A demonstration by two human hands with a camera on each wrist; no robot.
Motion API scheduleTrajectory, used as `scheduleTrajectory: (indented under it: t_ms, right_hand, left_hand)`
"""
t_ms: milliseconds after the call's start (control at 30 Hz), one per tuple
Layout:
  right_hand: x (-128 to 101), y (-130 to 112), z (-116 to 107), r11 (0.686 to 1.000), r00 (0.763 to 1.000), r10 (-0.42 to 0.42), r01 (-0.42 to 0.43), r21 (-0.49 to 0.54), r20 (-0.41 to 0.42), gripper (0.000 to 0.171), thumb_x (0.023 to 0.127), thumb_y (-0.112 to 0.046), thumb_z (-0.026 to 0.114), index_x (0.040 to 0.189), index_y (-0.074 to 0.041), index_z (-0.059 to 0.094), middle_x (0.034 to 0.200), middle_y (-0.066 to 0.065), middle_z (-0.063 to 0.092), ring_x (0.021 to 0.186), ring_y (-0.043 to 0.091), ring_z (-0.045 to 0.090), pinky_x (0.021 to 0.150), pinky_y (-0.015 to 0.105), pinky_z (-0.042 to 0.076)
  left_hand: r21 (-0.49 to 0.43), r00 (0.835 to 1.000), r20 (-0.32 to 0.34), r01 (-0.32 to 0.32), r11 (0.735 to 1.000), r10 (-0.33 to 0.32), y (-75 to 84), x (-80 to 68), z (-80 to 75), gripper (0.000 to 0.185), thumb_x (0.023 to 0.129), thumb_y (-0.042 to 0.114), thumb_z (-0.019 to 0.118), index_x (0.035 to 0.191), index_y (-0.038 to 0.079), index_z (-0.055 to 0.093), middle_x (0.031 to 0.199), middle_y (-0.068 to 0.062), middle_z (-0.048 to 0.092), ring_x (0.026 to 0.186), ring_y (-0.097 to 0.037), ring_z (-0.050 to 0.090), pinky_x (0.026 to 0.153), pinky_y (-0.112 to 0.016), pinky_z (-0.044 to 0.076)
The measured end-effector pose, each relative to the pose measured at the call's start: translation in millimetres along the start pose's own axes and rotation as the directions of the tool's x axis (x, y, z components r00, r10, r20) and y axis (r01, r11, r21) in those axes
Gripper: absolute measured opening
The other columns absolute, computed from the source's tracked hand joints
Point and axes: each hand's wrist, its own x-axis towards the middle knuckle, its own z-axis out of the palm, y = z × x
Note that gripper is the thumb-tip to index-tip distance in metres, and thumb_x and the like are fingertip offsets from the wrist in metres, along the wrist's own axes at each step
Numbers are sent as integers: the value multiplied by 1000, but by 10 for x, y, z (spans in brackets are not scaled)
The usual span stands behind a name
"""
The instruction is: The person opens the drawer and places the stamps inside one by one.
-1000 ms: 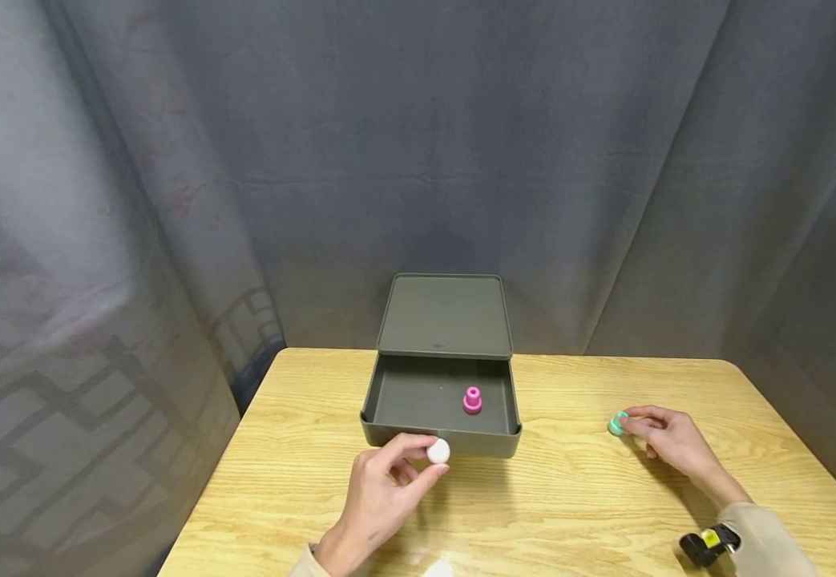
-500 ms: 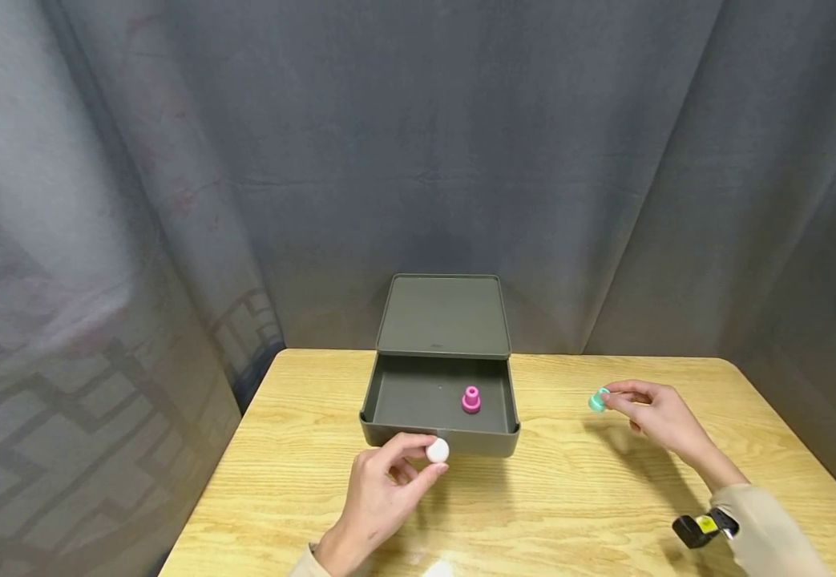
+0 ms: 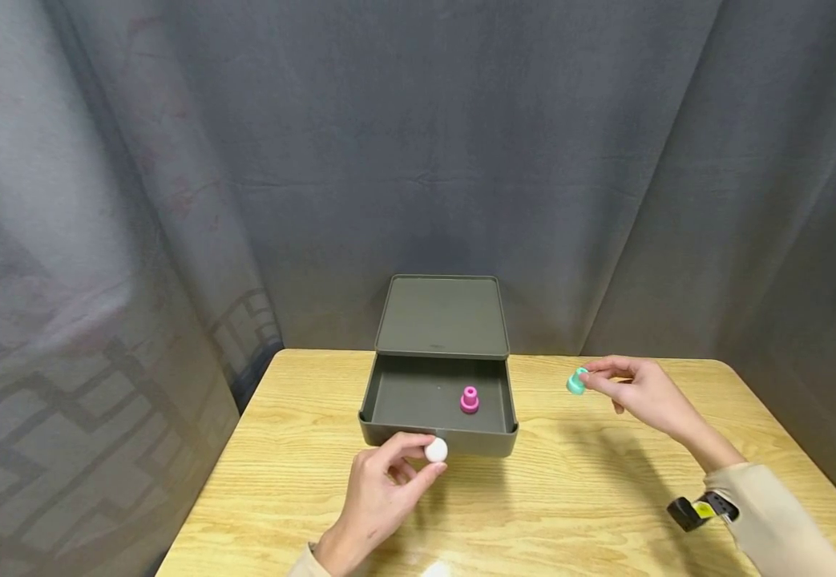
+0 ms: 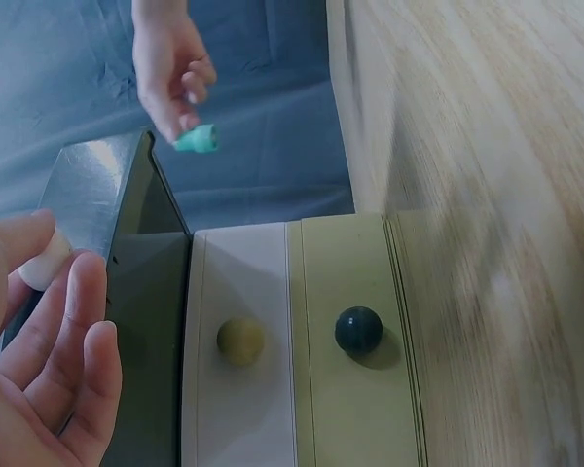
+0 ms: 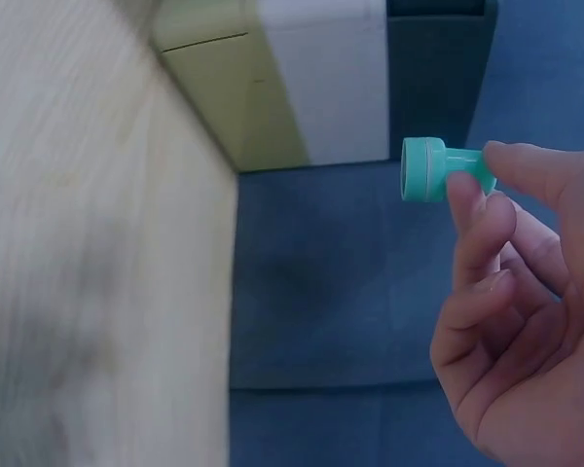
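Teal and small, the peg (image 3: 577, 381) sits pinched in your right hand (image 3: 637, 390), lifted above the table (image 3: 591, 489) right of the open drawer (image 3: 438, 405); your left hand (image 3: 377, 497) grips the drawer's white knob (image 3: 435, 449). From the left wrist, the peg (image 4: 197, 139) hangs from fingertips (image 4: 182, 122). From the right wrist, you hold its narrow stem (image 5: 470, 165): it looks light, rigid, perhaps slick, so pinch just behind the flange.
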Motion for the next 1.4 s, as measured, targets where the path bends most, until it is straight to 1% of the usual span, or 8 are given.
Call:
scheduleTrajectory:
  t_ms: [133, 367, 600, 700, 867, 1000, 1133, 1400]
  right_hand:
    - [23, -156, -9, 1000, 1000, -21, 21, 0, 4, 33, 100, -32, 76, 120, -5, 76, 76, -6, 68, 57, 15, 56, 44, 29, 36]
    - [50, -461, 12, 998, 998, -52, 51, 34, 29, 31, 100, -32, 77, 119, -8, 77, 90, -2, 75, 58, 14, 58, 50, 29, 44]
    - [126, -782, 108, 988, 996, -71, 61, 145, 62, 27, 99, -33, 78, 116, -13, 78, 74, -8, 66, 58, 11, 53, 52, 28, 45]
    - [155, -951, 169, 983, 992, -87, 70, 171, 94, 27, 98, -32, 79, 116, -11, 78, 79, -6, 72, 59, 11, 52, 53, 28, 46]
    - [259, -1234, 292, 982, 985, -125, 107, 153, 116, 27, 96, -31, 80, 116, -12, 79, 95, 3, 81, 59, 13, 57, 55, 28, 50]
    - [366, -1385, 404, 980, 978, -165, 148, 130, 125, 24, 96, -30, 80, 113, -13, 80, 98, 9, 81, 60, 15, 60, 56, 29, 53]
    - [461, -1505, 513, 976, 959, -213, 202, 80, 184, 22, 97, -27, 79, 111, -11, 80, 97, 12, 81, 60, 19, 64, 56, 29, 54]
    - [608, -1637, 730, 955, 911, -268, 294, -37, 314, 15, 96, -27, 80, 104, -15, 82, 92, 3, 82, 57, 18, 68, 58, 26, 54]
  left_hand:
    - [-1, 1000, 5, 8, 1000, -8, -10, -7, 2, 32, 84, 10, 90, 111, 18, 75, 89, 2, 83, 62, 9, 61, 54, -12, 52]
    - [-25, 1000, 13, 18, 1000, -18, -29, -12, 0, 31, 85, 9, 89, 112, 18, 75, 87, 2, 82, 62, 8, 62, 54, -13, 53]
    - [-17, 1000, 1, 5, 1000, -5, -22, -16, 3, 31, 85, 9, 90, 111, 17, 76, 85, 2, 82, 63, 8, 62, 54, -13, 52]
    - [-13, 1000, -6, -8, 1000, 8, -16, -27, 15, 32, 85, 9, 90, 112, 17, 75, 85, 2, 82, 63, 8, 62, 55, -12, 52]
    - [-8, 1000, -8, -8, 1000, 8, -18, -23, 3, 31, 85, 9, 90, 111, 17, 75, 84, 3, 82, 63, 8, 63, 55, -13, 52]
    - [-5, 1000, -11, 0, 1000, 0, -18, -12, -8, 31, 84, 8, 90, 110, 17, 76, 81, 3, 81, 63, 9, 62, 55, -13, 52]
    - [-7, 1000, -6, 12, 1000, -12, -16, -8, 3, 30, 84, 9, 90, 110, 17, 76, 79, 4, 81, 63, 9, 62, 55, -13, 53]
    - [-9, 1000, 13, 23, 1000, -23, -29, 27, 15, 29, 86, 11, 89, 112, 18, 76, 79, 5, 80, 64, 9, 64, 55, -13, 54]
